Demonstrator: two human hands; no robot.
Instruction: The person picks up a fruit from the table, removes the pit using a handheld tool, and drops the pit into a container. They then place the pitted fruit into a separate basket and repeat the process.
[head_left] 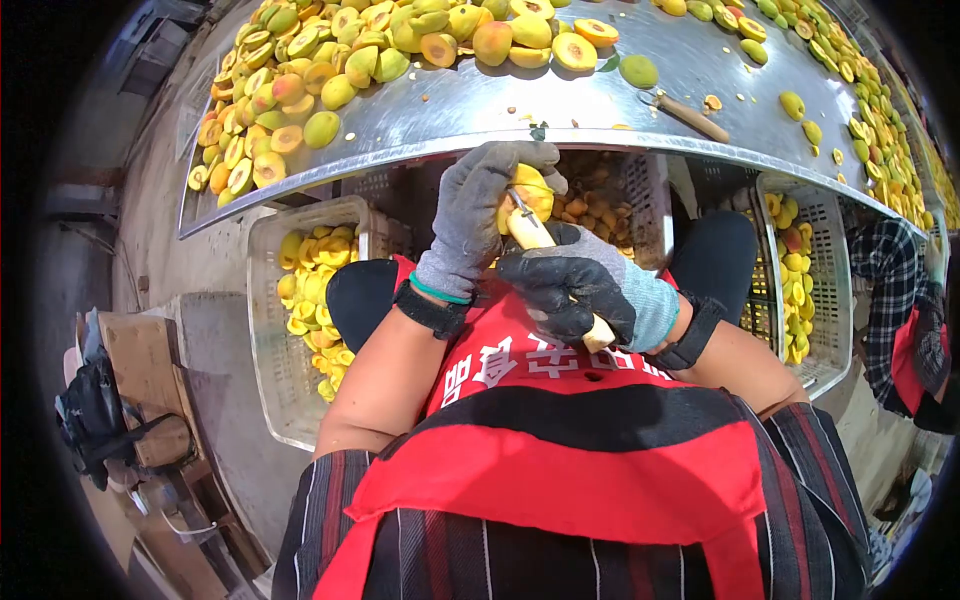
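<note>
Grey glove on the left hand [488, 205], fingers curled round the back and sides of one yellow fruit [534, 192], pinching it. Fruit sits in the palm-side gap of that grip, just short of the table [450, 115] edge, at 12 o'clock in view. Right hand [575, 285], dark-palmed glove, is closed on the pale handle of a cutter [532, 232]; its metal tip is against the fruit. Handle runs 11 to 5 o'clock, butt end poking out past the fingers.

Count: 1 fruit held, 1 cutter in use, 1 spare tool [692, 117] with wooden handle lying on the table at 1–2 o'clock. 2 heaps on the table, too many pieces to count: near heap [300, 85] at 11, far heap [868, 120] at 2. 2 crates with yellow pieces: left crate [275, 385] at 9, right crate [828, 250] at 3. 1 middle crate [650, 205] beyond the hands, orange-brown pieces, partly hidden.

Pose: both elbows bent, hands together in front of the red apron [560, 475]. Left forearm comes in from 7, right from 4. Black band on each wrist. Co-worker's plaid sleeve [885, 290] at 3, well apart.
</note>
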